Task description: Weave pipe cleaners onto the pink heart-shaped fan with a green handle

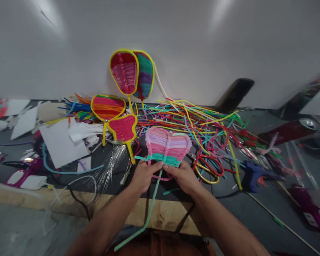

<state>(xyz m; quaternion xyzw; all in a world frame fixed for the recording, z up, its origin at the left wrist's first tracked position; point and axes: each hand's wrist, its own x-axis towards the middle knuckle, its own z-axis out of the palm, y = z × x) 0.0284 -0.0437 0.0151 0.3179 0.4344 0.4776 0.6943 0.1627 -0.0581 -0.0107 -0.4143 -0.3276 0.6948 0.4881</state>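
Note:
Both my hands hold a heart-shaped pipe-cleaner fan (160,142) above the table's front edge. Rows of pink, lilac and teal pipe cleaner fill its pink frame. My left hand (144,174) pinches the lower left part, its thumb on the teal rows. At the lower right, my right hand (183,176) grips it, thumb near the other thumb. A long mint-green pipe cleaner (150,209) hangs from between the thumbs and bends toward my lap. Another short teal end sticks out at the left. The fingers behind the fan are hidden.
Finished yellow-rimmed fans (124,73) lean on the wall and lie behind my hands. Loose pipe cleaners (192,117) are heaped behind. Gold-handled scissors (206,174), a blue glue gun (252,176) and a drink can (290,131) are rightward. White card (64,142) lies left.

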